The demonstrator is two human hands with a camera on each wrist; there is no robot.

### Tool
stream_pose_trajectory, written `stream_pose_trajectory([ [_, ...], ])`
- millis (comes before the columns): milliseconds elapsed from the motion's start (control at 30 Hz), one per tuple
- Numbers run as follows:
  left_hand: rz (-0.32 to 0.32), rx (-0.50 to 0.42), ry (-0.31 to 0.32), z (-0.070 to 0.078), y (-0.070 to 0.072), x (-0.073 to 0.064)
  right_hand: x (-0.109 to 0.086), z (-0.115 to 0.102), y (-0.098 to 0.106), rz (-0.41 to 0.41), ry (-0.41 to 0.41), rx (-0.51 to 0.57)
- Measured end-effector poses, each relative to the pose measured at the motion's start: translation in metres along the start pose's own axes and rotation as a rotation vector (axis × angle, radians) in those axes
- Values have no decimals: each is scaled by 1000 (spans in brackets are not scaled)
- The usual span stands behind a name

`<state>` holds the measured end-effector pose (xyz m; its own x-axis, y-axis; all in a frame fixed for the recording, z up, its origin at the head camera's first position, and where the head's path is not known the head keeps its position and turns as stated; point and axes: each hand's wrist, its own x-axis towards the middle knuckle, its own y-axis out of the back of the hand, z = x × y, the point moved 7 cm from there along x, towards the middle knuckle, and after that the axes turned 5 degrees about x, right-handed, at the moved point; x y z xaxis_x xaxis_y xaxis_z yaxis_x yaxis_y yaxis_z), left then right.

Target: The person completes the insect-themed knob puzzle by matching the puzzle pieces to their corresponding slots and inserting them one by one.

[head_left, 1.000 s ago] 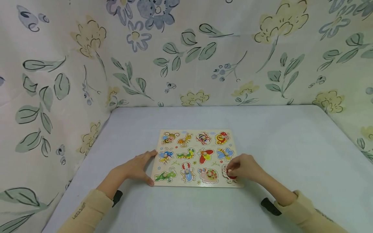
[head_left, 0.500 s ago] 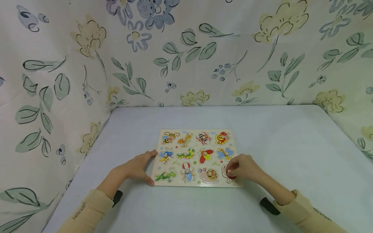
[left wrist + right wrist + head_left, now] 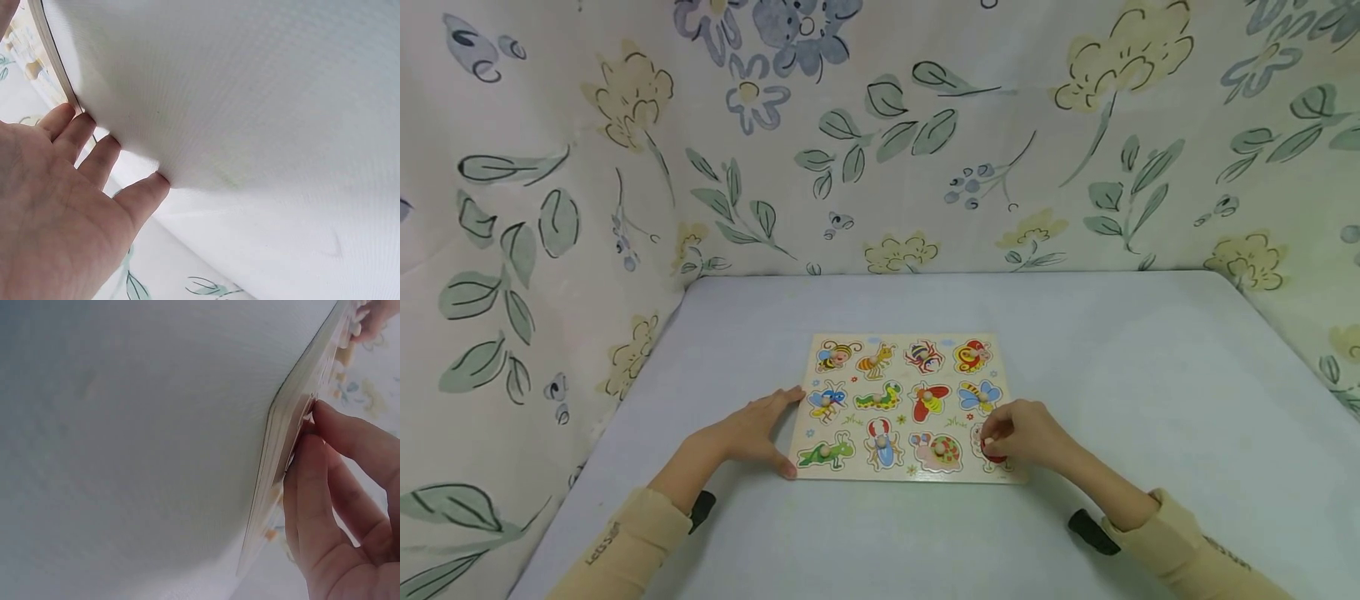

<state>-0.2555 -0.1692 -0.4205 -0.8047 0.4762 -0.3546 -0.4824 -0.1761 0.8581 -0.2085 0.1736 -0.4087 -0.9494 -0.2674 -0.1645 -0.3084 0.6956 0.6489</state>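
A wooden knob puzzle board (image 3: 898, 425) with painted insect pieces lies on the table in the head view. My right hand (image 3: 1026, 435) pinches the ladybug puzzle piece (image 3: 995, 456) at the board's near right corner, partly hiding it. In the right wrist view, the thumb and fingers (image 3: 312, 462) of that hand close on the piece right at the board's face. My left hand (image 3: 756, 429) rests at the board's left edge, fingers spread, thumb at the near corner. The left wrist view shows its fingertips (image 3: 87, 119) beside the board's edge and on the table.
Other knobbed pieces, such as the snail (image 3: 937, 451), beetle (image 3: 882, 444) and grasshopper (image 3: 826, 451), sit in their places on the board. A white cloth covers the table (image 3: 880, 542). A floral curtain (image 3: 880, 200) hangs behind and at the left.
The right hand has shifted very slightly at the corner, and the ladybug piece now sits closer into its outline. The left hand and the board have stayed put.
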Motion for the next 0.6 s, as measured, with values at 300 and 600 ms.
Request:
stream_pose_trajectory([
  [300, 0, -20, -12, -6, -2, 0, -5, -1, 3, -39, 16, 14],
  [600, 11, -29, -40, -6, -3, -4, -19, 7, 15, -36, -36, 28],
])
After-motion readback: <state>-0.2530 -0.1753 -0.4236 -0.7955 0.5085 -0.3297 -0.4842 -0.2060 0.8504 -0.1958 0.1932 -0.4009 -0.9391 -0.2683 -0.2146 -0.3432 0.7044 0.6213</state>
